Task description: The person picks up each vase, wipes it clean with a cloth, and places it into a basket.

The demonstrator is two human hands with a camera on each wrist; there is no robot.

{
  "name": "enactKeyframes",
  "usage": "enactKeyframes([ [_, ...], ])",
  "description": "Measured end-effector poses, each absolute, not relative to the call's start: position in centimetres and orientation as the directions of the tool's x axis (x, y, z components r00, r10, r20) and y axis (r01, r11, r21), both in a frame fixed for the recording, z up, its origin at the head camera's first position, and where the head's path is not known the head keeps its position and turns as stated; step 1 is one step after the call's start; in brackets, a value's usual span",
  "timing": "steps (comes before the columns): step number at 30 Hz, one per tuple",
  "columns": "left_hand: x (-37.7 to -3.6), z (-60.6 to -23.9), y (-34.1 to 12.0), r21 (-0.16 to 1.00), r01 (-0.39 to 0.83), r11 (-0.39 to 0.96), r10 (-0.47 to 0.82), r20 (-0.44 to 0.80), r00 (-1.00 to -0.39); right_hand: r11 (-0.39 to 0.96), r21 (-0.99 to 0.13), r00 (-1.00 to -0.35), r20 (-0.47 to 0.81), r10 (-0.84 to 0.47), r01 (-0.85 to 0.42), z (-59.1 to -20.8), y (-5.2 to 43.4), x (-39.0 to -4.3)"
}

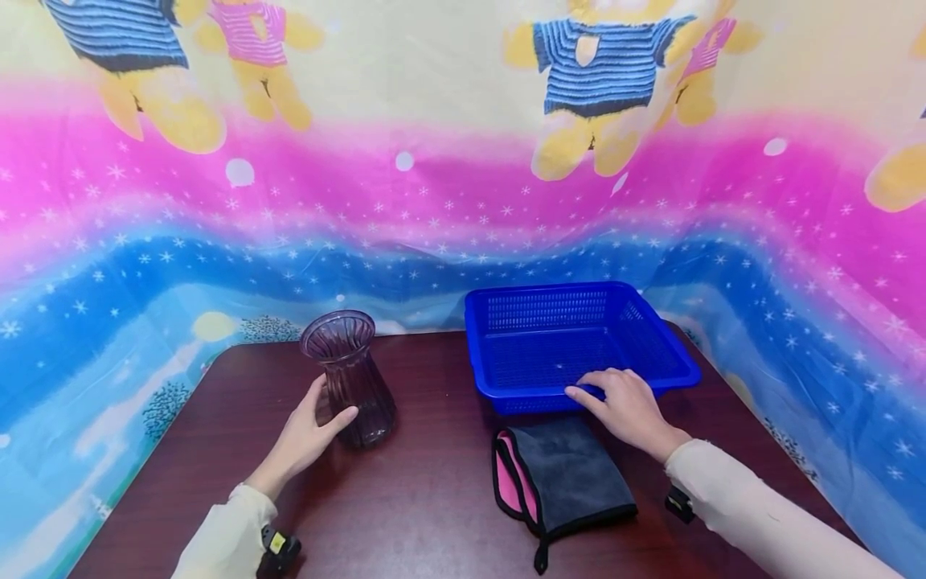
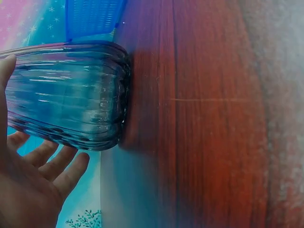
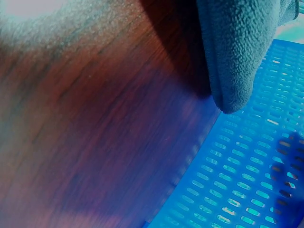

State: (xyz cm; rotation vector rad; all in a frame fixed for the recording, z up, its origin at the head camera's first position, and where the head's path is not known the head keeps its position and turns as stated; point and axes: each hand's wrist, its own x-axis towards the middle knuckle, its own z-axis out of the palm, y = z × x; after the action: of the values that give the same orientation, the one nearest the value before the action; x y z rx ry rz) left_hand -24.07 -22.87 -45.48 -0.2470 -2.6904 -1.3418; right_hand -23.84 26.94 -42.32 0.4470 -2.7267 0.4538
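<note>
A purple ribbed glass vase [image 1: 360,386] stands upright on the left of the table. My left hand [image 1: 307,430] is spread around its left side, thumb in front, other fingers behind. In the left wrist view the fingers are nearly straight along the vase [image 2: 71,99], and the little finger's tip looks just apart from it. Over the near rim of a blue plastic basket [image 1: 499,386] lies my right hand [image 1: 625,406], thumb and fingers loosely bent; whether they touch the rim is unclear. The right wrist view shows the basket's slotted side [image 3: 237,175], not the fingers plainly.
A folded grey cloth [image 1: 579,474] with black edging, pink inside and a loop lies before the basket. The dark red-brown wooden table [image 1: 427,498] reaches back to a printed curtain [image 1: 405,209] with bears and snowflakes.
</note>
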Motion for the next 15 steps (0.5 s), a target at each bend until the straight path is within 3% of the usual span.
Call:
enactKeyframes([
  [15,-24.72,-44.79,-22.33,0.722,0.146,0.677,0.072,0.133,-0.989,0.899,-0.256,-0.890,0.387,-0.242,-0.356,-42.55,26.98,-23.91],
])
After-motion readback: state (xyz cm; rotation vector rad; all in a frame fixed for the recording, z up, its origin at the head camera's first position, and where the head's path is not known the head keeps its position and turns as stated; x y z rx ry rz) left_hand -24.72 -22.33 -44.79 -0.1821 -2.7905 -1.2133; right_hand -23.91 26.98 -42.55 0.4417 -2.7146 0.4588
